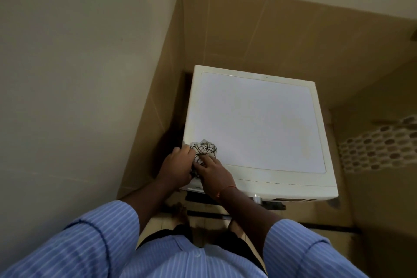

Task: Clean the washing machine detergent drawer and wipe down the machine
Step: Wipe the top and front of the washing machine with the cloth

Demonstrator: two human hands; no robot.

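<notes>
Both hands, left (178,166) and right (213,170), cover the near half of the cloth (204,150). Below them, the machine (255,124) front is mostly hidden; any drawer cannot be made out.

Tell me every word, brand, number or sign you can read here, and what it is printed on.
None can be read.
Washing machine: a small dark mark on its front edge by the left hand may be lettering, too small and blurred to read.
Checked cloth, held by both hands, right hand included: a pattern only, no text.
Wall tiles: no signs.
</notes>
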